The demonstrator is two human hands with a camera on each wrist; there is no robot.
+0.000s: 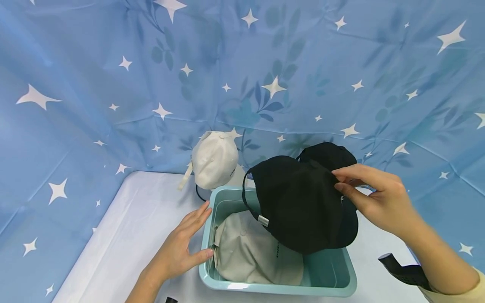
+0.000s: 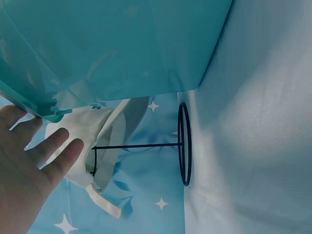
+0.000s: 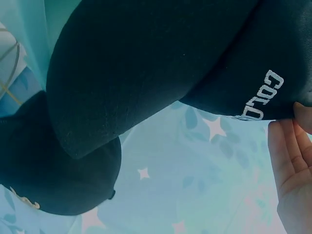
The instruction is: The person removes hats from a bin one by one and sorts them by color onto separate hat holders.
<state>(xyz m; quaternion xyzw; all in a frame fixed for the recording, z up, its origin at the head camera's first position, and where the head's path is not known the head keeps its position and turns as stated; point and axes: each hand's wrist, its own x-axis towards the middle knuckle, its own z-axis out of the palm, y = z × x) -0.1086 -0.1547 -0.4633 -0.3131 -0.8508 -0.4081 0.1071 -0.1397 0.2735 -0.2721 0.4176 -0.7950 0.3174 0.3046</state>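
Note:
My right hand [image 1: 379, 198] pinches the crown of a black baseball cap [image 1: 299, 202] between thumb and fingers. Held over the teal bin [image 1: 280, 289], the cap has its strap side to the left; white embroidered letters [image 3: 263, 92] show on its front in the right wrist view. My left hand [image 1: 179, 244] is at the bin's left rim with fingers spread and thumb extended, fingertips at the edge. Inside the bin lies a light grey cap [image 1: 257, 256], partly covered by the black one in the head view.
Behind the bin a white cap [image 1: 215, 160] sits on a thin black wire stand [image 2: 136, 146]. A second black cap [image 1: 329, 153] stands at the back right, partly hidden. A white cloth covers the table [image 1: 125, 227], and a blue star-patterned curtain [image 1: 227, 50] hangs behind.

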